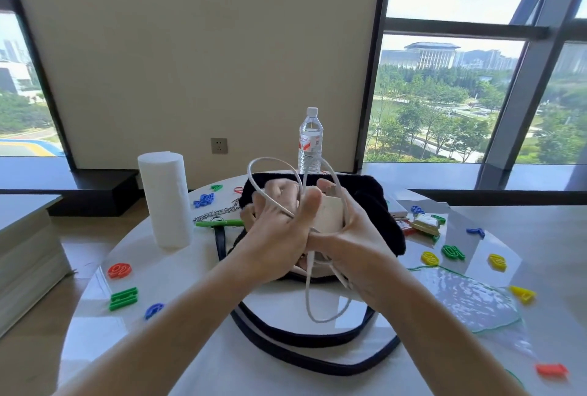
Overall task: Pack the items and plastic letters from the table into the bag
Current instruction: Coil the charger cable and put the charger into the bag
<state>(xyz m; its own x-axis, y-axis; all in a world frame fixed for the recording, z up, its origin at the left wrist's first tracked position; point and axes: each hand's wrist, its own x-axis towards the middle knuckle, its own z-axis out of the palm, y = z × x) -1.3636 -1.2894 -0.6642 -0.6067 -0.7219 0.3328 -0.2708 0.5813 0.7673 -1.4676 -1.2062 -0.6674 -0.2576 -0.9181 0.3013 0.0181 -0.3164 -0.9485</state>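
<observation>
My right hand [355,237] curls round the small white plug block [328,211]. My left hand [276,230] holds the long white cable [307,297] looped over its fingers, just above the fuzzy black bag [374,192]. The hanging loop could slip off and tangle, or catch the bag's edge. A clear water bottle [310,141] stands behind the bag, easy to bump. Bright plastic letters [119,270] lie all around.

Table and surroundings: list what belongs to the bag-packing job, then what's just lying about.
Job: bag; charger in the right hand; cable across the left hand; letters; pen; bottle; roll; snacks.

Lying about: socket on the wall; stack beside the table, at the left.
</observation>
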